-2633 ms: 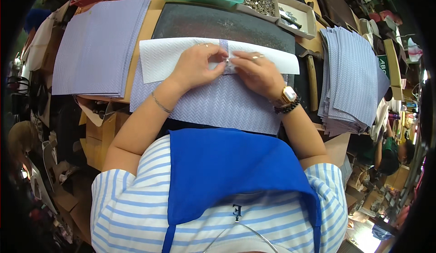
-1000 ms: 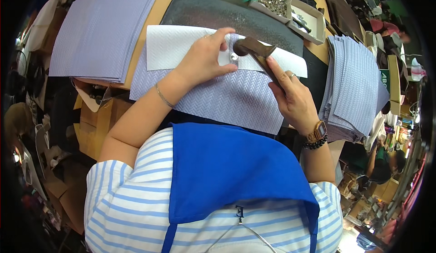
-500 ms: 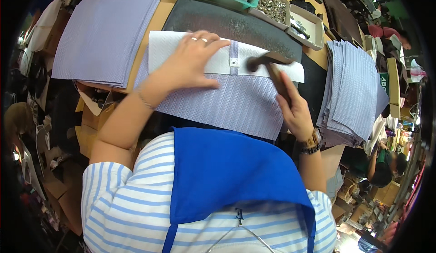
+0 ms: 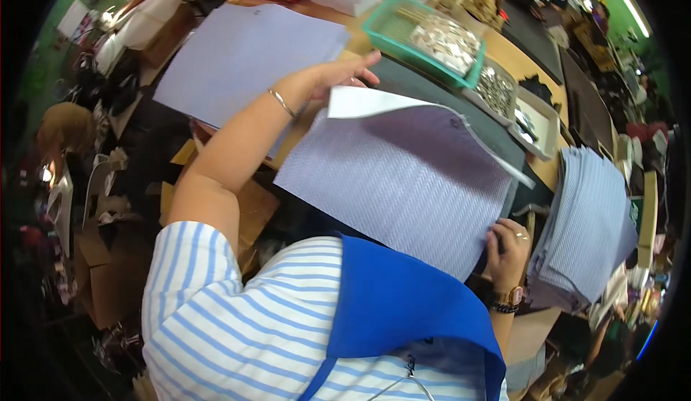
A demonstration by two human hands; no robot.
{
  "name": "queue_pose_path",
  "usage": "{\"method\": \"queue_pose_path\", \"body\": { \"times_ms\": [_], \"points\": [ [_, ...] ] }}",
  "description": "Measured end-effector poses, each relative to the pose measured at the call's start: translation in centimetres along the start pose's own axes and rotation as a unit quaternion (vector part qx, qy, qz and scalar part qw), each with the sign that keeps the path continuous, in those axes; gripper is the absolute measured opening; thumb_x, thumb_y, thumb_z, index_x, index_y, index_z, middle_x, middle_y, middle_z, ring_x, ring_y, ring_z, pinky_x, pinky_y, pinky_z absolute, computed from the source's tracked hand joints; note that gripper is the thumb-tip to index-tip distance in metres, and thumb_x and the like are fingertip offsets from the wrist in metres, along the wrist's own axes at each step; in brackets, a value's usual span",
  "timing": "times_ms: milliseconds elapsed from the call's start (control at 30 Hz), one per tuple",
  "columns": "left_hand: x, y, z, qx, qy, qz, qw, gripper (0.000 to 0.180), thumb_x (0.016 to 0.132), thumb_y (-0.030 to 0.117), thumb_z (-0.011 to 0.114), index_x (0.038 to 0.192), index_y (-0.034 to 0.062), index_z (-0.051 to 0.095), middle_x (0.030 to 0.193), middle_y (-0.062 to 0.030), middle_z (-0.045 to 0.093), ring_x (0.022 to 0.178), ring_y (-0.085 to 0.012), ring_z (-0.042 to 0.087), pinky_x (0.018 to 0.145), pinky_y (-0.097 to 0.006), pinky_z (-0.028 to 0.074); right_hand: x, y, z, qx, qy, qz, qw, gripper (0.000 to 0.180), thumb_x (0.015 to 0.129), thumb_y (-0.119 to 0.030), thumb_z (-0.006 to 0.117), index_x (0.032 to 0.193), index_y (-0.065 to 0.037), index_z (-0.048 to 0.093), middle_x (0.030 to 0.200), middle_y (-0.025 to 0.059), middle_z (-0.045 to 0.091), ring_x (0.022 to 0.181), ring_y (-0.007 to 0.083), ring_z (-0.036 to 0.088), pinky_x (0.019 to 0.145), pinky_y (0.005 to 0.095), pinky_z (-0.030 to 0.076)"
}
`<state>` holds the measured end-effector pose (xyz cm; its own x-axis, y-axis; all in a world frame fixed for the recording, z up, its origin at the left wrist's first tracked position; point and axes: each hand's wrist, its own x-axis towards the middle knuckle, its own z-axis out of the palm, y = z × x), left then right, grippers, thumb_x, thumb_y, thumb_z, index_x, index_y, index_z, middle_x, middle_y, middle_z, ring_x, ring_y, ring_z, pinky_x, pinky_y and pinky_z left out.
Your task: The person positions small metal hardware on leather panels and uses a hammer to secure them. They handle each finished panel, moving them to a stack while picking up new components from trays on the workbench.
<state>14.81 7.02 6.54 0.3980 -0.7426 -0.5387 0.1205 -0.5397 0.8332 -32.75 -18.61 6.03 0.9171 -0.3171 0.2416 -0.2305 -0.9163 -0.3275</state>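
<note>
A lilac herringbone-textured sheet [image 4: 403,178] lies in front of me, its far part bowed up and its white underside [image 4: 374,104] showing along the far edge. My left hand [image 4: 338,77] is at the sheet's far left corner, fingers spread and beside the white part. At the near right edge of the sheet my right hand [image 4: 509,250] has its fingers curled, thumb and forefinger at that edge. Just beyond the right hand is a hammer [image 4: 531,210], partly hidden behind the fingers. The buckle strip is out of sight.
A lilac sheet stack [image 4: 245,55] stands at the left, another stack [image 4: 584,221] at the right. Beyond the dark work board [image 4: 410,80] are a green basket [image 4: 389,41] of white pieces, a tray of metal fittings [image 4: 495,88] and a white box [image 4: 540,113].
The white strip with the buckle has turned out of view as the sheet bowed up. My left hand moved off it to the far left. The hammer is now lower, beside my right hand.
</note>
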Motion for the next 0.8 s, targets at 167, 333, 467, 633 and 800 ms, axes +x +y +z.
{"method": "queue_pose_path", "body": {
  "times_ms": [167,333,467,633,800],
  "points": [
    [-4.9,-4.8,3.5,-0.11,0.061,0.105,0.986,0.063,0.103,0.044,0.067,0.148,0.001,0.054,0.133,-0.0096,0.066,0.12,-0.0172,0.06,0.11,-0.033,0.045,2.2,-3.2,3.7,-0.042,-0.044,0.0,0.998,0.049,0.092,-0.026,0.077,0.138,-0.013,0.066,0.149,0.013,0.058,0.14,0.0363,0.052,0.121,0.0642,0.028],
    [-9.3,-5.1,3.1,0.089,0.221,0.207,0.949,0.059,0.101,0.033,0.07,0.147,-0.0009,0.055,0.139,-0.0093,0.063,0.126,-0.0222,0.059,0.112,-0.038,0.045,3.8,-2.3,2.5,-0.09,-0.024,-0.005,0.996,0.049,0.092,-0.024,0.077,0.138,-0.014,0.066,0.15,0.0119,0.057,0.142,0.0363,0.051,0.12,0.067,0.027],
    [-14.3,-1.8,-10.5,0.079,0.364,0.241,0.896,0.057,0.097,0.032,0.072,0.143,0.0021,0.058,0.131,-0.0085,0.068,0.117,-0.0189,0.063,0.106,-0.036,0.048,3.9,1.2,-3.9,-0.132,0.074,0.018,0.988,0.045,0.094,-0.021,0.075,0.136,-0.008,0.066,0.144,0.016,0.062,0.138,0.0384,0.054,0.116,0.0559,0.038],
    [-23.8,-5.3,-32.3,0.238,0.521,0.048,0.818,0.106,0.087,0.065,0.073,0.167,0.0139,0.025,0.166,-0.0219,0.037,0.153,-0.0311,0.037,0.126,-0.046,0.028,0.6,15.0,-8.9,-0.26,0.118,0.131,0.949,0.052,0.1,-0.03,0.07,0.147,-0.008,0.06,0.153,0.0203,0.055,0.143,0.041,0.049,0.115,0.0524,0.039],
    [-10.2,-10.4,-22.4,0.449,0.42,-0.071,0.785,0.124,0.077,0.079,0.073,0.167,0.0092,0.024,0.168,-0.0286,0.029,0.157,-0.044,0.025,0.128,-0.051,0.024,-2.6,15.3,-12.1,-0.415,0.053,0.263,0.869,0.065,0.102,-0.043,0.064,0.158,-0.013,0.048,0.159,0.0187,0.049,0.149,0.0426,0.042,0.118,0.0504,0.037]
  ]
}}
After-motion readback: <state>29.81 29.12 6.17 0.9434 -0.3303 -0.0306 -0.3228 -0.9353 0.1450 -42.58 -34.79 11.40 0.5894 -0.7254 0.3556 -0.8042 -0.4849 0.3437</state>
